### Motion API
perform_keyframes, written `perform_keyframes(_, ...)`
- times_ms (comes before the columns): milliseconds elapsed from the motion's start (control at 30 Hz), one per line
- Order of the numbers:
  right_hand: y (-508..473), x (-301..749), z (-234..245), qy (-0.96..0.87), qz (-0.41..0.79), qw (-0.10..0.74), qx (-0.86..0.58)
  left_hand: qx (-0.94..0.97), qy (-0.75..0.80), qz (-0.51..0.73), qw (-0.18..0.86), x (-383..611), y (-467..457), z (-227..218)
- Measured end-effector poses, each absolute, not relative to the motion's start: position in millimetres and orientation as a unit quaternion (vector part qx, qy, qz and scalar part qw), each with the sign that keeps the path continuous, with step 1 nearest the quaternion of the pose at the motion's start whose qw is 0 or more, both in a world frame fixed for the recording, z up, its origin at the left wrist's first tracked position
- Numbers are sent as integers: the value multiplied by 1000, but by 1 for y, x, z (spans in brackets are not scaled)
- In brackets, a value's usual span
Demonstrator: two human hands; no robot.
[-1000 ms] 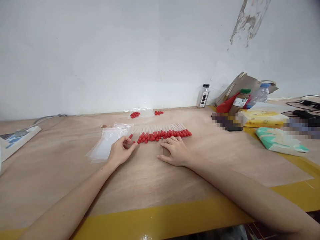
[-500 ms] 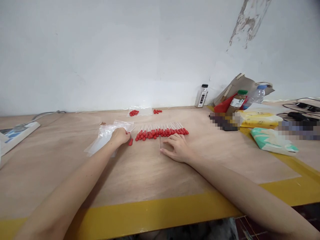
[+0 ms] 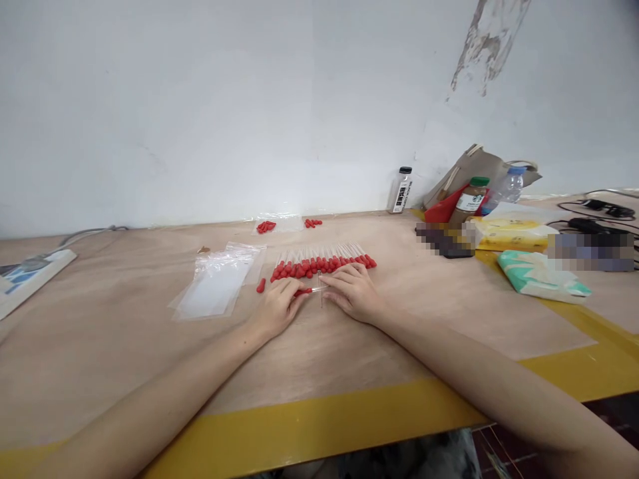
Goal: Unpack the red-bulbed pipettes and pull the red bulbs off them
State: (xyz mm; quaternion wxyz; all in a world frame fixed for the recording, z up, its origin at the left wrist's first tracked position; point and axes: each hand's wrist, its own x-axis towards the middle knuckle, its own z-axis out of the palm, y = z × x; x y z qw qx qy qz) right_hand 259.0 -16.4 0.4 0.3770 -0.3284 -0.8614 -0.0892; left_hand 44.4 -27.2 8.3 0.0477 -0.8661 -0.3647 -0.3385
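My left hand (image 3: 277,307) is closed on the red rubber bulb of a glass dropper (image 3: 315,289), which lies nearly level between my hands. The dropper's clear tube runs to the fingertips of my right hand (image 3: 357,291), which are closed about its far end, partly hidden. A thin clear glass tube (image 3: 321,303) lies upright in view, crossing the dropper beside my right fingertips. Just beyond my hands is a row of droppers (image 3: 309,266), red bulbs toward me and clear tubes pointing away. One loose red bulb (image 3: 261,285) lies left of the row.
Clear plastic bags (image 3: 214,283) lie left of the row. Small red bulbs (image 3: 266,227) rest on a bag by the wall, with several more (image 3: 313,223) beside it. Rightward are a black-capped bottle (image 3: 401,191), a green-capped bottle (image 3: 469,201) and a tissue pack (image 3: 542,276).
My left hand has come from beside the bags to the right and nearer, bringing the dropper to my right hand. My right fingers have closed in on its tube. The loose bulb stays put.
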Motion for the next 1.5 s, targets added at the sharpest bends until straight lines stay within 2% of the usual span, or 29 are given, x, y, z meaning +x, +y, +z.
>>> perform_keyframes(133,-16,256,0,-869,-105,354,-329,-868,-354,-349,17,45,-22,4)
perform_keyframes(300,-19,258,1,-876,-116,335,-326,-884,-335,-323,36,42,-22,3)
perform_keyframes(567,-20,267,-3,-870,-118,360,-317,-883,-336,-326,23,35,-31,5)
perform_keyframes(700,-17,278,-2,-843,-85,387,-363,-846,-395,-357,-2,26,-34,10)
perform_keyframes(833,-14,275,-2,-808,-45,405,-426,-759,-511,-402,24,9,-22,19)
perform_keyframes(933,-12,265,-1,-806,-58,378,-453,-719,-583,-375,36,-7,-10,25)
perform_keyframes(1067,-11,254,1,-818,-108,337,-453,-686,-651,-325,-2,-22,-3,28)
perform_keyframes(1200,-10,247,-2,-834,-117,312,-439,-673,-677,-294,-32,-22,-1,24)
perform_keyframes(1500,-22,252,4,-870,-29,289,-398,-663,-683,-301,-51,-19,-1,21)
